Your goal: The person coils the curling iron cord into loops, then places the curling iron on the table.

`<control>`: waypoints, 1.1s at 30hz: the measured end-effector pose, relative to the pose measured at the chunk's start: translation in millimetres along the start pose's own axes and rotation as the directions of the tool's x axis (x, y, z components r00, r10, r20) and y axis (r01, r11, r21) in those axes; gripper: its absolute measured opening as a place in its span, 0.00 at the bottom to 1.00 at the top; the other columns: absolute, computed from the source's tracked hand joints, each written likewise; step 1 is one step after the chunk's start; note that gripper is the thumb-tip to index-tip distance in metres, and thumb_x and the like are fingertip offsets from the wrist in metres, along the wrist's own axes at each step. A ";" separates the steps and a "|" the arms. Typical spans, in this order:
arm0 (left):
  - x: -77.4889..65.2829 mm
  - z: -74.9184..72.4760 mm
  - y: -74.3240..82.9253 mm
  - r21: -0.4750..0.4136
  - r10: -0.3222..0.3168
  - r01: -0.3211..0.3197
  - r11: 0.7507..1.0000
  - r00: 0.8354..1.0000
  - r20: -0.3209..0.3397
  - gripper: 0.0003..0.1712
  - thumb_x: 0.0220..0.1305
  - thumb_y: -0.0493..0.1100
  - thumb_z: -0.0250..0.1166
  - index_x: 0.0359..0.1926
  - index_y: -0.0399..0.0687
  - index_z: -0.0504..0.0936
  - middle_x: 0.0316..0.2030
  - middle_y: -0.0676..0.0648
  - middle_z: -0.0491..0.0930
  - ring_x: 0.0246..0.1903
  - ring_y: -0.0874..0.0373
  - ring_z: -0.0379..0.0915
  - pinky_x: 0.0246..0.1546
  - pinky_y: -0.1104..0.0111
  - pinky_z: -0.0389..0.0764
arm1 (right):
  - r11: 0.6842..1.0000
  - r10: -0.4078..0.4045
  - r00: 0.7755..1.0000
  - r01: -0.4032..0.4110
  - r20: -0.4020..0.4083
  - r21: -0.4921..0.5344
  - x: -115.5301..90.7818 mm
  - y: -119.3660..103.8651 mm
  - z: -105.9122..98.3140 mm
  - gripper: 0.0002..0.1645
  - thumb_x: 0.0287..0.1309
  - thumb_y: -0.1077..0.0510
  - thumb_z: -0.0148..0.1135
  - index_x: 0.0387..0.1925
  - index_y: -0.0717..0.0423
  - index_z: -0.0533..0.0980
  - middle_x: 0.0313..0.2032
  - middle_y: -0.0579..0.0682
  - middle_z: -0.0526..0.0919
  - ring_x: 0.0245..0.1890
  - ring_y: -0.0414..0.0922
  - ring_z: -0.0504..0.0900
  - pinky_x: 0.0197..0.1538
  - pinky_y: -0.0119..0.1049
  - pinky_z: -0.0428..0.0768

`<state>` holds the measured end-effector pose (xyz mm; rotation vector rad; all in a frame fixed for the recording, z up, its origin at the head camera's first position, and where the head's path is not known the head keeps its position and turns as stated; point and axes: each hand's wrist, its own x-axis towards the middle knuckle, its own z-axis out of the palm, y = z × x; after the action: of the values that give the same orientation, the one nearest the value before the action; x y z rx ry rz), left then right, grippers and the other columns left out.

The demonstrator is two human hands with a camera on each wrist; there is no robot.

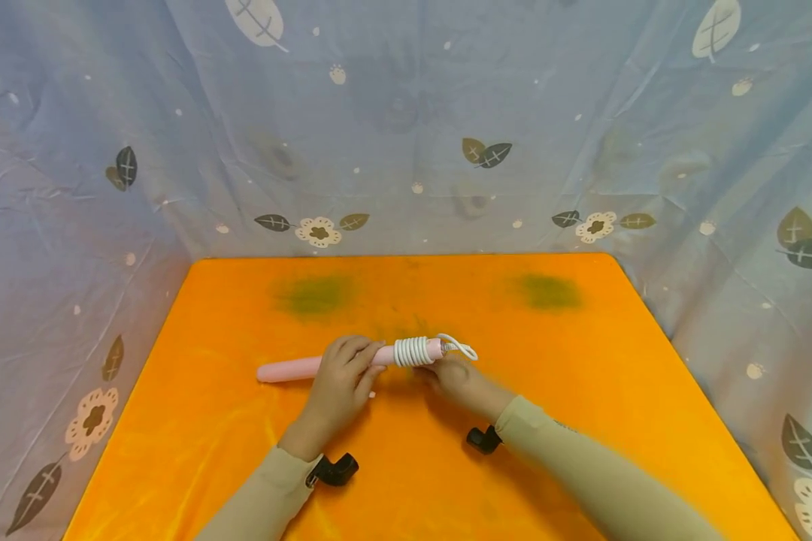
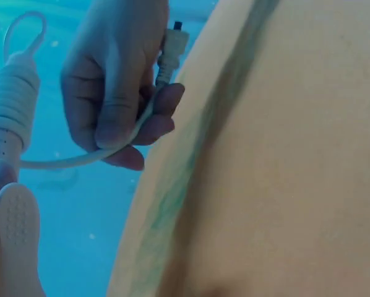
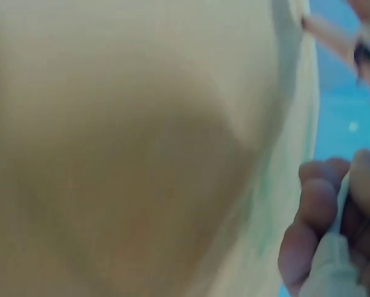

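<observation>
A pink curling iron (image 1: pixel 289 370) is held level above the table, its barrel pointing left. My left hand (image 1: pixel 341 376) grips it around the middle. White cord (image 1: pixel 411 352) winds in tight coils round its handle, with a small loop past the handle's end. In the left wrist view a dotted lever (image 2: pixel 18 229) shows near the left fingers. Just right of and below the coils, my right hand (image 1: pixel 462 383) pinches the cord's loose end between thumb and fingers. The plug (image 2: pixel 174 48) sticks out beyond those fingers; it is hidden in the head view.
An orange cloth (image 1: pixel 582 421) covers the table, with two dark greenish patches towards the back. Patterned grey-blue curtains (image 1: pixel 406 113) stand behind and on both sides. Black mounts (image 1: pixel 337 469) are strapped at both wrists.
</observation>
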<state>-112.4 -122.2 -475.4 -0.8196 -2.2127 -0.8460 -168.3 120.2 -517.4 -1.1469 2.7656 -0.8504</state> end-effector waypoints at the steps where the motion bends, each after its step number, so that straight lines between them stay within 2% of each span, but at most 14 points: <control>1: 1.1 -0.4 -0.2 0.004 -0.012 0.012 1.000 1.000 0.003 0.21 0.58 0.41 0.70 0.53 0.37 0.81 0.45 0.43 0.77 0.48 0.44 0.71 0.54 0.51 0.70 | 0.996 -0.074 0.997 0.072 -0.034 -0.049 -2.8 -22.2 -12.2 0.03 0.64 0.63 0.61 0.35 0.59 0.80 0.30 0.48 0.81 0.27 0.39 0.75 0.31 0.32 0.75; 2: 2.2 -0.7 -0.3 0.008 -0.026 0.026 1.000 1.000 0.004 0.21 0.58 0.41 0.70 0.53 0.37 0.81 0.45 0.44 0.78 0.48 0.44 0.71 0.54 0.51 0.70 | 0.988 -0.128 0.990 0.122 -0.059 -0.098 -5.2 -41.6 -22.8 0.04 0.64 0.62 0.61 0.34 0.57 0.80 0.28 0.45 0.80 0.26 0.37 0.74 0.31 0.30 0.74; 3: 3.2 -1.1 -0.3 0.012 -0.038 0.038 0.999 0.999 0.001 0.21 0.58 0.40 0.70 0.52 0.37 0.82 0.44 0.44 0.78 0.47 0.45 0.72 0.54 0.51 0.70 | 0.989 -0.107 0.994 0.104 -0.025 -0.103 -6.5 -59.2 -32.5 0.06 0.66 0.60 0.59 0.34 0.56 0.80 0.27 0.44 0.78 0.25 0.36 0.71 0.31 0.28 0.73; 5: 4.5 -1.1 -0.6 0.023 -0.055 0.055 0.998 0.998 -0.014 0.21 0.56 0.40 0.71 0.51 0.37 0.82 0.44 0.44 0.78 0.47 0.44 0.72 0.53 0.51 0.70 | 0.993 -0.053 0.999 0.052 -0.005 -0.105 -7.4 -77.6 -37.9 0.07 0.67 0.59 0.58 0.32 0.54 0.78 0.23 0.41 0.73 0.23 0.35 0.67 0.30 0.27 0.70; 8: 5.0 -0.3 -0.9 0.038 -0.069 0.070 0.997 0.997 -0.035 0.21 0.54 0.39 0.73 0.50 0.38 0.83 0.43 0.44 0.79 0.47 0.44 0.73 0.52 0.50 0.71 | 0.993 -0.002 1.000 0.000 -0.015 -0.116 -9.0 -87.2 -35.0 0.08 0.65 0.59 0.61 0.28 0.52 0.76 0.18 0.39 0.65 0.20 0.36 0.64 0.27 0.28 0.67; 11: 4.9 1.1 -0.8 0.050 -0.072 0.074 0.996 0.997 -0.035 0.21 0.54 0.39 0.73 0.50 0.38 0.83 0.43 0.44 0.79 0.47 0.45 0.72 0.52 0.50 0.71 | 0.990 -0.011 0.999 0.004 -0.048 -0.144 -11.5 -93.2 -31.6 0.10 0.63 0.60 0.62 0.26 0.52 0.74 0.16 0.40 0.63 0.18 0.37 0.64 0.25 0.30 0.67; 14: 4.8 1.9 -0.6 0.059 -0.086 0.088 0.994 0.996 -0.024 0.21 0.56 0.41 0.72 0.51 0.39 0.83 0.43 0.45 0.78 0.47 0.45 0.72 0.52 0.51 0.71 | 0.987 -0.026 0.997 0.014 -0.069 -0.163 -13.0 -94.9 -28.1 0.10 0.63 0.60 0.62 0.26 0.53 0.74 0.17 0.41 0.65 0.18 0.37 0.65 0.24 0.31 0.68; 22: 4.9 3.0 -1.9 0.067 -0.113 0.112 0.991 0.994 0.001 0.20 0.58 0.42 0.71 0.51 0.40 0.83 0.44 0.45 0.78 0.48 0.46 0.72 0.53 0.53 0.70 | 0.990 -0.016 0.999 0.009 -0.047 -0.140 -15.1 -97.2 -31.9 0.10 0.65 0.57 0.61 0.27 0.51 0.73 0.17 0.39 0.65 0.17 0.35 0.64 0.23 0.28 0.66; 27: 5.3 2.5 -5.7 0.086 -0.131 0.129 0.988 0.991 0.013 0.19 0.59 0.42 0.70 0.50 0.40 0.83 0.43 0.45 0.79 0.47 0.46 0.72 0.50 0.53 0.72 | 0.984 -0.108 0.993 0.098 -0.056 -0.150 -16.2 -99.2 -37.6 0.11 0.64 0.57 0.62 0.27 0.50 0.71 0.19 0.39 0.64 0.18 0.34 0.62 0.23 0.26 0.64; 30: 5.2 2.5 -6.8 0.097 -0.123 0.121 0.988 0.992 0.019 0.19 0.59 0.41 0.70 0.51 0.40 0.83 0.43 0.44 0.78 0.47 0.45 0.72 0.50 0.52 0.72 | 0.966 -0.177 0.981 0.158 -0.079 -0.207 -14.8 -102.8 -42.9 0.09 0.64 0.58 0.62 0.28 0.51 0.72 0.20 0.40 0.66 0.19 0.34 0.62 0.24 0.25 0.64; 33: 3.1 4.3 -6.9 0.116 -0.102 0.097 0.988 0.994 0.040 0.20 0.58 0.41 0.71 0.51 0.40 0.83 0.43 0.44 0.79 0.47 0.45 0.72 0.50 0.51 0.72 | 0.936 -0.221 0.974 0.197 -0.053 -0.291 -12.2 -108.5 -53.9 0.09 0.63 0.57 0.63 0.28 0.52 0.73 0.21 0.41 0.68 0.19 0.35 0.64 0.24 0.26 0.65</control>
<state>-120.7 -122.3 -478.1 -0.6851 -2.3351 -0.7461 -101.4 91.1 -419.8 -1.5079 2.9465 -0.5330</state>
